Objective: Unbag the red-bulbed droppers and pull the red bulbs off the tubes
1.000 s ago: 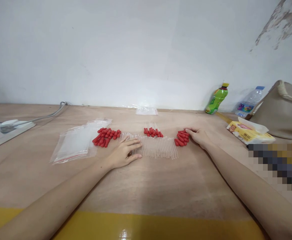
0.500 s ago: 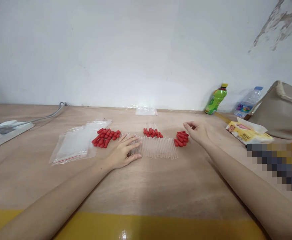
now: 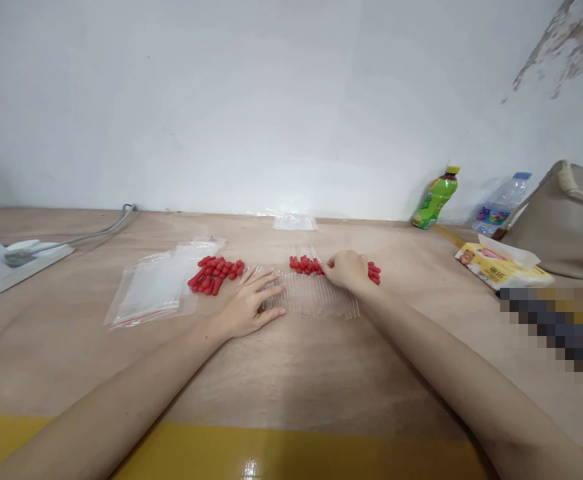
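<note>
A row of thin clear tubes (image 3: 316, 297) lies side by side on the table. My left hand (image 3: 254, 300) rests on the row's left end, fingers spread. My right hand (image 3: 347, 270) is over the row's far right part, thumb and fingers pinched together; whatever is between them is hidden. Its fingertips are at the right end of a middle cluster of red rubber bulbs (image 3: 304, 265), along the tubes' far ends. A left pile of red bulbs (image 3: 214, 273) sits beyond my left fingertips. The right pile of red bulbs (image 3: 374, 272) is partly hidden behind my right hand.
Clear zip bags (image 3: 154, 287) lie at left, and another bag (image 3: 295, 223) by the wall. A power strip (image 3: 46, 257) with cables is far left. At right are a green bottle (image 3: 436, 200), a clear bottle (image 3: 498, 203), a tissue pack (image 3: 501, 267) and a grey-beige bag (image 3: 556, 227).
My right hand has moved left from beside the right bulb pile to the end of the middle cluster, still pinched. My left hand stays on the tubes. The view has shifted slightly.
</note>
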### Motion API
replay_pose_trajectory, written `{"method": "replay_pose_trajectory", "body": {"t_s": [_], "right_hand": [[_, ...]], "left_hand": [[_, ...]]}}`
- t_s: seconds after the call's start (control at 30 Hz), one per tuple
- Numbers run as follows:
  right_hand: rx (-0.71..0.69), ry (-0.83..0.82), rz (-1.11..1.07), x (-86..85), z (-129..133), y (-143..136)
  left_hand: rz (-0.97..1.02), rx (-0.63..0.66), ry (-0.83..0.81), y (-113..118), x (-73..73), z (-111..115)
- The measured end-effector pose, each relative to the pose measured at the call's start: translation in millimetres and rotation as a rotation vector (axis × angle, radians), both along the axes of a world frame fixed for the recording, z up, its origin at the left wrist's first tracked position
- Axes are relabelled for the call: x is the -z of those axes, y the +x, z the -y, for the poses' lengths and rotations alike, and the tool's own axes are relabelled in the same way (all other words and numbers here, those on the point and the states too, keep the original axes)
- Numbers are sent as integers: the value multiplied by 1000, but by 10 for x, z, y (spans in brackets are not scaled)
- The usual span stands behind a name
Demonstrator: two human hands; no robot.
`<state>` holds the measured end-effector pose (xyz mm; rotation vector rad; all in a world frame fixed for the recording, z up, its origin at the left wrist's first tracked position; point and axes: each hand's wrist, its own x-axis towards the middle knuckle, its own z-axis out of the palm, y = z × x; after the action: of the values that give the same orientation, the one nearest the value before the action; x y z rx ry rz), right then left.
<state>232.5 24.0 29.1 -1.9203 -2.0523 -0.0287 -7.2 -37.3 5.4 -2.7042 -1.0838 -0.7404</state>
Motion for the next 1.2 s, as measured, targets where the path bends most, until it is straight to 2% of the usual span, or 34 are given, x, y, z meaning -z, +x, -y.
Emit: {"method": "replay_pose_trajectory", "body": {"t_s": [0.23,0.3,0.37,0.43,0.53,0.6,0.73,0.9,1.0,1.2], "right_hand": [[82,-56,-67,-82,0,-30],[91,-14,-80,-101,24,6],[74,111,-105,-97,70,72],[-18,295,-146,-58,147,154],[-293,515,-199,56,331,257],[-450,592,-170,146,479,284],[-625,668,-98,275,717,229],[-701,672,-102,320,813,124],[-714,656,-95,321,828,98],[-715,650,-58,338,817,15]], "left_hand": [[-8,4,1,-5,1,3],[-7,6,11,-10,3,0],[-5,6,27,-11,2,-2],[1,8,51,-7,0,0],[48,-9,101,19,-1,12],[87,-32,143,53,1,28],[42,-4,241,151,-8,81],[-8,122,418,251,-16,132],[-15,191,442,273,21,126],[-25,182,437,291,62,123]]}}
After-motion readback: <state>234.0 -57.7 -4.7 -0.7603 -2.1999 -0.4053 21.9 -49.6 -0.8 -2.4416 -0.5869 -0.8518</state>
